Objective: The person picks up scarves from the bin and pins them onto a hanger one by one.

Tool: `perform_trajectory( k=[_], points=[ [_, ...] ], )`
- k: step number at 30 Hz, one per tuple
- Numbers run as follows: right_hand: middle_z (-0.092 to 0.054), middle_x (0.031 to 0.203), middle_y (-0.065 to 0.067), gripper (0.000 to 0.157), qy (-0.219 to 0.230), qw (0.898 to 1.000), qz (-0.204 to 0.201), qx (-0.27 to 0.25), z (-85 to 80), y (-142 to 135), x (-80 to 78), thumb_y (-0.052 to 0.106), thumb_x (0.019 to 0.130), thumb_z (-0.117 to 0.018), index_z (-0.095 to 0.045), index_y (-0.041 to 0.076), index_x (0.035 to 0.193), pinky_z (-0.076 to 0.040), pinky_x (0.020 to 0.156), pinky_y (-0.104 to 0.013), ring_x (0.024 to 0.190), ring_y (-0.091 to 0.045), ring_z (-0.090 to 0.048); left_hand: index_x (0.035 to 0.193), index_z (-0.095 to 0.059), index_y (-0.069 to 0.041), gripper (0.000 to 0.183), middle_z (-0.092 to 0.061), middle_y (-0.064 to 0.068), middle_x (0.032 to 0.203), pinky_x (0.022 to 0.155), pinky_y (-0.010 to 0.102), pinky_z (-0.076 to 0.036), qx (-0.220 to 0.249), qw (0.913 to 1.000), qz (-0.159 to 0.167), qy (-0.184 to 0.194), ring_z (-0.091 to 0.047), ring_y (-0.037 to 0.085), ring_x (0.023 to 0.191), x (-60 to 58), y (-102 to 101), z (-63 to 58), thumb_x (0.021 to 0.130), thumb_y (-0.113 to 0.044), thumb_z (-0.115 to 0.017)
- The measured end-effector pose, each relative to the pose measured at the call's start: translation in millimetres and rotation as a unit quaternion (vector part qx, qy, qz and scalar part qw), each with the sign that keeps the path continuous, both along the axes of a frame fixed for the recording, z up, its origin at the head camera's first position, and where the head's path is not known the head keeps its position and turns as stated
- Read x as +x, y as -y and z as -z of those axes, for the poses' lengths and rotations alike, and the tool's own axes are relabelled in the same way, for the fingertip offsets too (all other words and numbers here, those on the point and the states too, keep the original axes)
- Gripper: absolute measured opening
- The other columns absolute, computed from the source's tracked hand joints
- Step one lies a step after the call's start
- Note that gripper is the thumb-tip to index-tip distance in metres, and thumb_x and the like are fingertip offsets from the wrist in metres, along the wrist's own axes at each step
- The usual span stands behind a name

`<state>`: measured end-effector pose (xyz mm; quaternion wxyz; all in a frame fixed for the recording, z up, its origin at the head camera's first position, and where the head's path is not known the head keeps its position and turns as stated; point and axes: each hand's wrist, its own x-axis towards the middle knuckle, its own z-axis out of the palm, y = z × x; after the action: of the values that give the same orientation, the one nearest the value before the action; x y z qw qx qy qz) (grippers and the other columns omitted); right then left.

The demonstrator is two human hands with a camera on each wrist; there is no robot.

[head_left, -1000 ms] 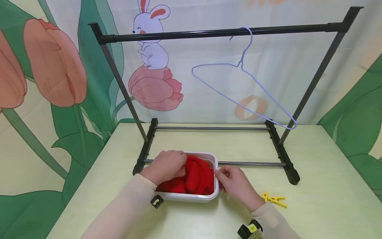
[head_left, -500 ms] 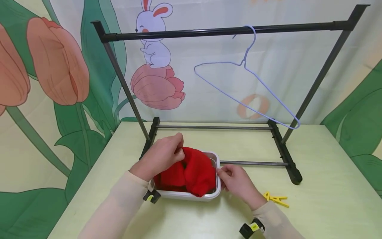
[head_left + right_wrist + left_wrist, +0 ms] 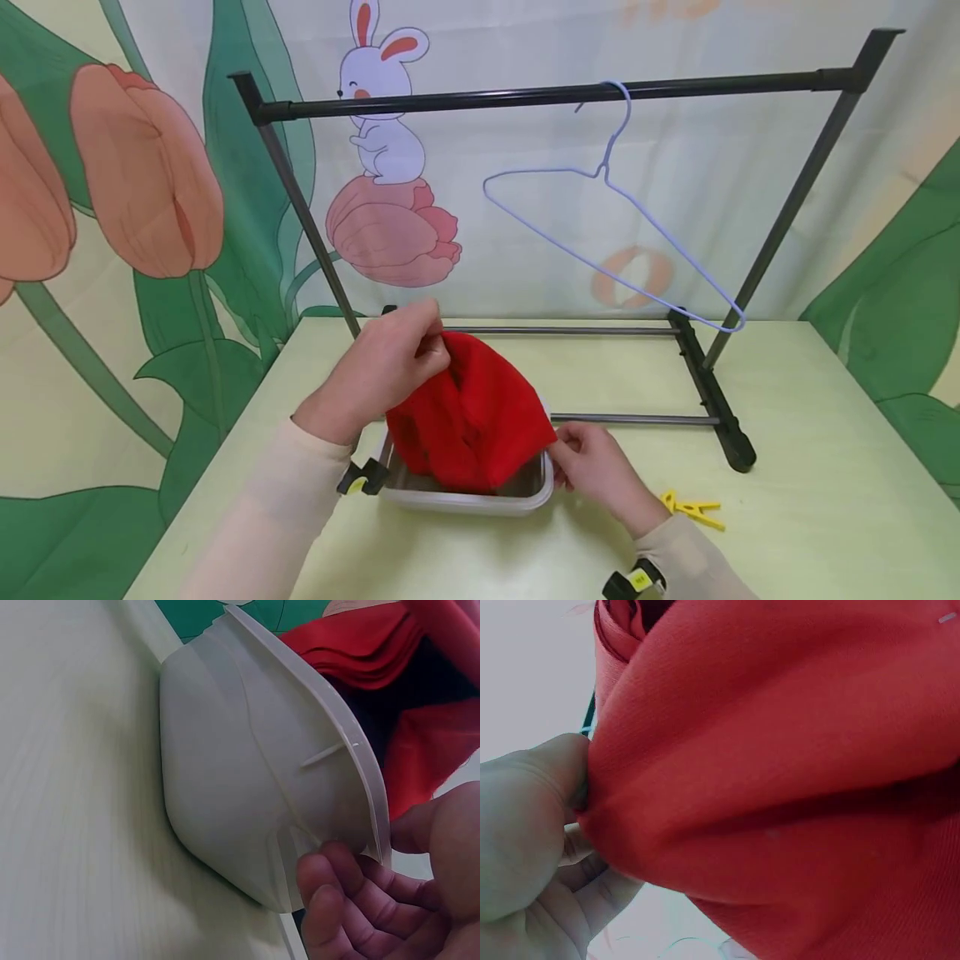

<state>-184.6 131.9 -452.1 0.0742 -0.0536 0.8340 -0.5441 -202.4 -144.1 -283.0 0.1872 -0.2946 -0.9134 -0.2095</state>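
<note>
Taking the white container (image 3: pixel 465 502) as the centre of the dial, the left hand (image 3: pixel 378 367) is raised between ten and eleven o'clock, the wrist angled up from about eight, thumb and fingers pinching the edge of the red cloth (image 3: pixel 472 417). The right hand (image 3: pixel 596 462) sits low at three o'clock, grasping the container's rim, thumb at the lip and fingers curled under it outside. The cloth is partly lifted, its upper edge at the left hand and its lower folds within the container walls; whether its right corner touches the right hand cannot be determined. The fabric is soft and creased, with a fine ribbed weave. The container is smooth, rectangular and round-cornered, apparently plastic. It stands on a pale, faintly grained table (image 3: pixel 810 467). A yellow clothespin (image 3: pixel 693 508) lies just past three o'clock, near the right wrist. At twelve stands a black tubular rack (image 3: pixel 465 102), with a slim lilac hanger (image 3: pixel 606 162) on its bar toward one o'clock. Behind hangs a printed backdrop (image 3: pixel 517 250) of tulips and a white rabbit (image 3: pixel 390 154).
</note>
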Motion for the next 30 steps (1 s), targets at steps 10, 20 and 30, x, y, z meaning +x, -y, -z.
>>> perform_trajectory(
  k=[10, 20, 30],
  points=[
    [-0.069, 0.07, -0.007, 0.025, -0.004, 0.999, 0.003, 0.05, -5.6, -5, 1.5, 0.022, 0.108, -0.065, -0.07, 0.004, 0.092, -0.052, 0.056, -0.029, 0.06, -0.017, -0.063, 0.093, -0.053, -0.011, 0.024, -0.058, 0.006, 0.082, 0.065, 0.03, -0.052, 0.011, 0.9977, 0.008, -0.066, -0.055, 0.017, 0.073, -0.2, 2, -34.6, 0.092, 0.006, -0.069],
    [-0.071, 0.079, 0.001, 0.016, -0.156, 0.976, 0.014, 0.154, -54.8, -42, 13.5, 0.019, 0.107, -0.067, -0.075, 0.007, 0.1, -0.053, 0.065, -0.027, 0.07, -0.01, -0.062, 0.092, -0.053, -0.009, 0.02, -0.061, 0.009, 0.085, 0.068, 0.034, -0.054, 0.037, 0.9933, 0.004, -0.109, -0.058, 0.02, 0.075, -3.4, 2, -46.6, 0.093, 0.008, -0.064],
    [-0.07, 0.079, -0.012, 0.01, -0.569, 0.793, 0.085, 0.202, -118.2, -83, 2.3, 0.005, 0.095, -0.067, -0.071, 0.0, 0.088, -0.045, 0.07, -0.037, 0.077, -0.027, -0.061, 0.092, -0.056, -0.009, 0.019, -0.066, 0.009, 0.087, 0.072, 0.038, -0.063, 0.025, 0.9939, -0.003, -0.107, -0.063, 0.023, 0.078, -5.4, 1, -42.3, 0.093, 0.005, -0.069]
  ],
)
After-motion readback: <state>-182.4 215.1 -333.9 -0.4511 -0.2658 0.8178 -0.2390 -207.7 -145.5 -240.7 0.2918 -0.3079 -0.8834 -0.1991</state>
